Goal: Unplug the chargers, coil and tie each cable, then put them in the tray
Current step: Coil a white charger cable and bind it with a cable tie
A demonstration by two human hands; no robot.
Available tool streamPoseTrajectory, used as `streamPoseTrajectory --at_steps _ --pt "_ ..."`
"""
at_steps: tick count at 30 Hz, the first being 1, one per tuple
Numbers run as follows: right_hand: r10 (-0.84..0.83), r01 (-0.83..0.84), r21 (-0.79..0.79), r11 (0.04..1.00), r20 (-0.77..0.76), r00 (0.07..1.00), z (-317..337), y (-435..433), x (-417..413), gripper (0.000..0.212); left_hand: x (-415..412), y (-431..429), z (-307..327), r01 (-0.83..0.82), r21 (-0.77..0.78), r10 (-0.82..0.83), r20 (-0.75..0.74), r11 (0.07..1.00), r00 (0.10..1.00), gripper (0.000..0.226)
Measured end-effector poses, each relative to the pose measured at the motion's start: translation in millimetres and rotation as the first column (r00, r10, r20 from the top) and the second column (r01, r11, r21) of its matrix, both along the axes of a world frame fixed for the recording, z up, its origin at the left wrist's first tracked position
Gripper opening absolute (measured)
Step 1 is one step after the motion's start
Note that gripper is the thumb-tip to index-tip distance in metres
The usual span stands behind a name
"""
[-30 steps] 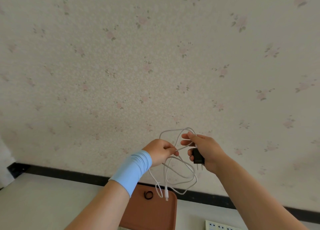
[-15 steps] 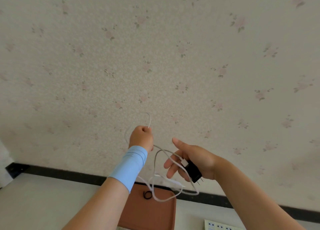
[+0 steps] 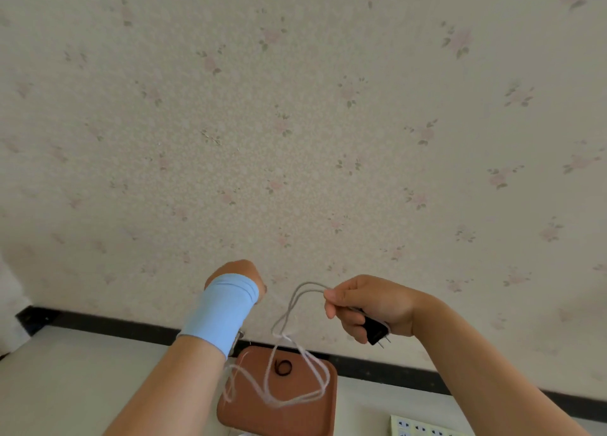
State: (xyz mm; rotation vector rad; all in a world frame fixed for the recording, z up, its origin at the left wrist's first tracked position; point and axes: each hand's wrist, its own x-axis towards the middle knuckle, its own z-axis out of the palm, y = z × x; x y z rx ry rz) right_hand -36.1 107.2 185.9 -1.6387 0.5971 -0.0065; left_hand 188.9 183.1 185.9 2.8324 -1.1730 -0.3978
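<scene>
My right hand (image 3: 368, 306) grips a black charger plug (image 3: 376, 332) in its palm and pinches loops of the white cable (image 3: 295, 307) between thumb and fingers. The cable hangs down in long loops (image 3: 305, 396) over a brown tray (image 3: 308, 416) on the table. My left hand (image 3: 239, 271), with a light blue sleeve (image 3: 220, 310) on the wrist, is a raised fist seen from behind; a blurred strand of the cable runs towards it, and its fingers are hidden. A black band (image 3: 283, 367) lies in the tray.
A white power strip (image 3: 423, 427) lies at the bottom right on the pale table (image 3: 82, 376). A flowered wallpaper wall with a black baseboard (image 3: 115, 325) stands just behind the table.
My right hand has closed on the cable loops and risen a little. My left hand has dropped slightly and moved right, and the cable loops hang lower over the tray.
</scene>
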Motion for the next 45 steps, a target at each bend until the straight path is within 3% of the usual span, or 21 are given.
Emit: streamPoseTrajectory --at_steps 2,5,7,9,15,17,19,21,25,30,33,36,38,41,43,45 --pt "-0.019 0.019 -0.012 1.000 0.016 1.000 0.1 1.0 2.4 0.033 -8.5 -3.3 1.6 0.158 -0.144 -0.145 0.101 0.977 0.984 0.021" --pt "-0.056 0.056 -0.008 0.998 0.043 0.998 0.6 2.8 6.8 0.034 -30.3 -2.0 11.5 0.428 -0.489 -0.518 -0.057 0.760 0.854 0.040" --pt "-0.143 0.141 0.032 0.989 0.063 0.988 0.0 1.9 8.3 0.035 -44.5 3.4 14.6 0.476 -0.560 -0.675 -0.219 0.678 0.704 0.038" --pt "-0.224 0.219 0.071 0.973 0.070 0.972 -1.3 -0.3 7.4 0.037 -47.0 4.1 9.9 0.522 -0.558 -0.721 -0.217 0.645 0.658 0.033" --pt "-0.249 0.238 0.098 0.966 0.112 0.962 -1.4 -1.1 3.8 0.043 -37.8 -1.7 10.5 0.458 -0.656 -0.633 -0.038 0.599 0.773 0.016" --pt "-0.275 0.275 0.015 0.961 0.094 0.957 -1.0 -2.0 4.2 0.044 -37.9 -2.0 12.0 0.480 -0.669 -0.640 0.008 0.567 0.768 0.015" --pt "-0.355 0.359 -0.168 0.918 0.054 0.933 -3.6 -2.7 5.8 0.042 -38.4 -1.2 13.7 0.496 -0.668 -0.657 0.014 0.555 0.754 0.015" --pt "-0.462 0.460 -0.284 0.841 0.067 0.885 -7.3 -3.7 8.6 0.037 -38.6 0.7 15.5 0.493 -0.651 -0.681 -0.049 0.576 0.731 0.014" --pt "-0.582 0.618 -0.149 0.772 0.227 0.781 -10.5 -6.1 10.4 0.032 -40.1 6.7 18.0 0.552 -0.505 -0.731 -0.283 0.664 0.621 0.015" --pt "-0.620 0.676 -0.159 0.719 0.293 0.728 -12.0 -11.2 11.0 0.032 -36.6 8.1 20.3 0.567 -0.383 -0.683 -0.370 0.730 0.630 0.017" --pt "-0.519 0.553 -0.240 0.798 0.192 0.833 -7.4 -7.2 9.2 0.037 -34.2 4.9 18.1 0.469 -0.479 -0.624 -0.239 0.742 0.744 0.021" --pt "-0.322 0.331 -0.122 0.936 0.089 0.943 -3.2 1.4 10.5 0.048 -28.7 1.0 13.5 0.379 -0.585 -0.562 -0.164 0.717 0.811 0.020" --pt "-0.244 0.246 -0.027 0.969 0.056 0.968 -1.1 2.1 9.1 0.049 -27.6 -0.6 11.3 0.335 -0.620 -0.527 -0.152 0.709 0.836 0.019" --pt "-0.140 0.137 -0.137 0.981 -0.011 0.990 -0.7 -0.5 5.5 0.032 -27.4 -1.2 10.4 0.255 -0.711 -0.486 -0.139 0.656 0.863 0.019" --pt "-0.147 0.147 -0.132 0.980 0.007 0.989 -2.3 -1.6 5.0 0.019 -24.8 -1.2 10.9 0.242 -0.731 -0.484 -0.136 0.638 0.864 0.018" --pt "-0.192 0.197 -0.082 0.977 0.059 0.980 -2.4 -2.0 4.6 0.020 -22.6 -1.3 10.1 0.266 -0.700 -0.495 -0.143 0.663 0.857 0.014"
